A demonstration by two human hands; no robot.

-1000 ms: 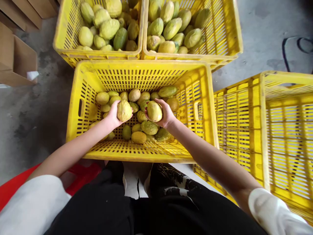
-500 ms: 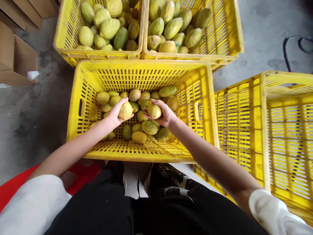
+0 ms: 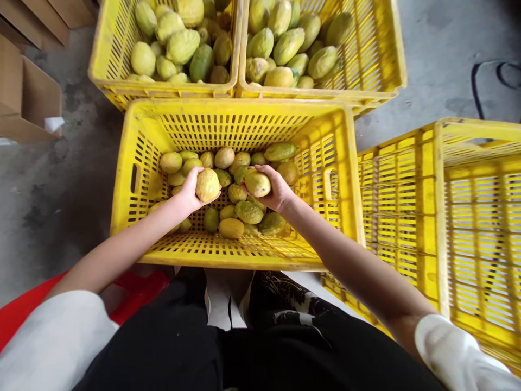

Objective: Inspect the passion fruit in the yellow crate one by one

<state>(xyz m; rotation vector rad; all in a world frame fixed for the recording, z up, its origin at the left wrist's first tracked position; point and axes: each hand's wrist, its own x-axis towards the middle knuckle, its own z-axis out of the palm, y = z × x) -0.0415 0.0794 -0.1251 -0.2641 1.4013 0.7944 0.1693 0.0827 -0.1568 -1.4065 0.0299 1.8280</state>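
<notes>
My left hand (image 3: 194, 191) is closed around a yellow, lumpy-skinned fruit (image 3: 207, 185), with the thumb along its top. In my right hand (image 3: 274, 190) lies another fruit (image 3: 257, 183), smoother and yellow-green, its tip turned up. I cannot tell the fruits' exact kind. Both hands are above the middle of a yellow slotted plastic crate (image 3: 238, 260), a short gap apart. Several green and yellow fruits lie on the crate floor beneath, among them a wrinkled green one (image 3: 249, 212) and a smooth yellow one (image 3: 232, 228). The fingers under each held fruit are partly hidden.
Beyond stand two more yellow crates, left (image 3: 163, 89) and right (image 3: 321, 93), both holding larger fruits. A yellow crate (image 3: 442, 217) stands at the right. A cardboard box (image 3: 40, 103) is at the left, a red stool (image 3: 140, 293) beside my leg, and a black cable (image 3: 474, 81) lies on the floor.
The fruit in my right hand has turned, its pale tip now facing up more. My left hand has shifted slightly left with its fruit. The crates have stayed put.
</notes>
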